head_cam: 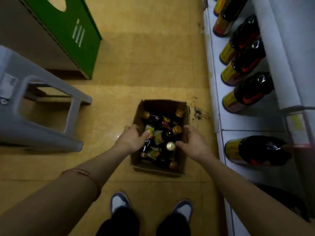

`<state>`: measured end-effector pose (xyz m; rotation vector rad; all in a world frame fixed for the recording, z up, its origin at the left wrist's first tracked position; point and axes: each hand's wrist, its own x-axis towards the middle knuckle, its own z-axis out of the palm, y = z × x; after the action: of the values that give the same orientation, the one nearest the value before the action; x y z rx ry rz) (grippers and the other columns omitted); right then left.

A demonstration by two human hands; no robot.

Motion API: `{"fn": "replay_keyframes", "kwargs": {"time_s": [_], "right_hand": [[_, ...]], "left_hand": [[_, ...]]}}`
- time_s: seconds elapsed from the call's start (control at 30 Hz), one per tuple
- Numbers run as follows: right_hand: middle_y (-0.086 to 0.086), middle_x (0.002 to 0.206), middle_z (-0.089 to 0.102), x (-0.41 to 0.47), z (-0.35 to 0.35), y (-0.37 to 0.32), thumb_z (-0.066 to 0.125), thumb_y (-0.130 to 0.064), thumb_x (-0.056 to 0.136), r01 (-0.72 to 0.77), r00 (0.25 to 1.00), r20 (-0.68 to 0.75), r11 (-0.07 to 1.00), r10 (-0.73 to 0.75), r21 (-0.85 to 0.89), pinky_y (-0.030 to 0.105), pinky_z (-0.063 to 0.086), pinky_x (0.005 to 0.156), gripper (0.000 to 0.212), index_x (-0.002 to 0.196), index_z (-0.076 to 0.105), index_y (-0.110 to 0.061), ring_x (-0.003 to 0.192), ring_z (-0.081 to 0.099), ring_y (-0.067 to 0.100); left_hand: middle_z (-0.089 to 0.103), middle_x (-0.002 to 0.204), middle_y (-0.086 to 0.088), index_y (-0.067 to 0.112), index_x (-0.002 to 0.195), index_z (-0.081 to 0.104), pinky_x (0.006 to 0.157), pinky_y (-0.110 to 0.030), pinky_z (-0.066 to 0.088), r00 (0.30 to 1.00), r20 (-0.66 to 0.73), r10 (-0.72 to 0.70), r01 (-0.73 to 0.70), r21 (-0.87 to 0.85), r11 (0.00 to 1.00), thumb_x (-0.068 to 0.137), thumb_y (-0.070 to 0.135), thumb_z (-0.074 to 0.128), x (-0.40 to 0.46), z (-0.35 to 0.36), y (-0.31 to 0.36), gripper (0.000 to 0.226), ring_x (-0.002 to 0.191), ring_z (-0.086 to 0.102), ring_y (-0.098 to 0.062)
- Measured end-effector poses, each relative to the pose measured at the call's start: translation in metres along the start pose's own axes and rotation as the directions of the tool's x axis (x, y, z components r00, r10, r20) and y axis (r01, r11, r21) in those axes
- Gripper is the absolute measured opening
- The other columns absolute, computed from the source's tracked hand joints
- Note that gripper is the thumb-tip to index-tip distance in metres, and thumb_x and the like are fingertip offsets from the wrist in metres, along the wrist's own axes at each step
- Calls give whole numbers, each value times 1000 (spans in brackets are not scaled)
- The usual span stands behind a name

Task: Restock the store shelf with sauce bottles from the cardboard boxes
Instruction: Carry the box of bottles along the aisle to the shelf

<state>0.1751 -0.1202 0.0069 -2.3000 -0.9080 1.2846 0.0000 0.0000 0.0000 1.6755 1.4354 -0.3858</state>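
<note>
While both hands hang over the open box on the floor, the step looks like picking bottles out of it. The left hand has its fingers loosely curled at the box's near-left wall, thumb touching a yellow label, with no bottle clearly gripped; the right hand is spread and relaxed, thumb just beside a gold cap, holding nothing. The bottles lie jumbled between the hands, some upright and some tipped, so a grip round a neck below the cap, one per hand, lifted straight up, seems safest. To the right of the right hand runs the white shelf, with large dark bottles on it. Left of the left hand stands a grey stool, and beyond that a green box, all on a tan floor.
</note>
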Motion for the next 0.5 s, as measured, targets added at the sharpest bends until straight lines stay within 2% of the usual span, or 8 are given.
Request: {"fn": "replay_keyframes", "kwargs": {"time_s": [0.1,0.2,0.27,0.33,0.4,0.5], "right_hand": [[3,155,23,22,12,20,65,-21,91,15,1000,-1,982,-15,-186,35,41,105,70,149,27,-23,135,38,24],[7,160,14,45,27,36,64,-24,91,-6,1000,-8,978,4,-210,42,37,111,74,152,21,-23,142,27,29],[11,162,1,59,36,46,63,-23,92,-41,998,-47,980,32,-197,44,31,114,84,154,8,-21,147,16,32],[14,162,-4,70,45,56,64,-22,91,-119,990,-98,983,105,-143,43,34,112,94,155,-6,-18,147,18,34],[17,161,10,78,56,68,65,-22,91,-210,973,-113,976,202,-58,41,43,104,95,155,-4,-13,139,34,35],[19,139,48,89,70,86,63,-25,93,-312,941,-113,947,320,83,39,52,88,73,150,21,-9,118,55,34]], "left_hand": [[27,146,-15,8,146,31,106,-44,40,997,21,-74,74,12,997,95,56,42,25,21,-7,71,130,41,-37],[17,152,-12,13,149,25,110,-49,34,998,-17,-67,67,43,997,94,53,47,49,38,-13,71,137,31,-37],[12,155,-9,19,151,18,111,-51,31,995,-86,-52,60,100,993,94,49,51,63,44,-19,73,140,23,-35],[11,157,-8,23,152,10,110,-53,31,987,-145,-74,91,115,989,93,44,54,77,47,-30,76,141,22,-35],[25,153,-14,21,152,7,107,-53,36,979,-137,-147,155,48,987,93,40,57,94,50,-44,79,136,34,-38],[51,137,-17,19,149,21,96,-50,49,969,-92,-228,226,-34,974,95,33,55,108,52,-61,65,117,55,-39]]}}
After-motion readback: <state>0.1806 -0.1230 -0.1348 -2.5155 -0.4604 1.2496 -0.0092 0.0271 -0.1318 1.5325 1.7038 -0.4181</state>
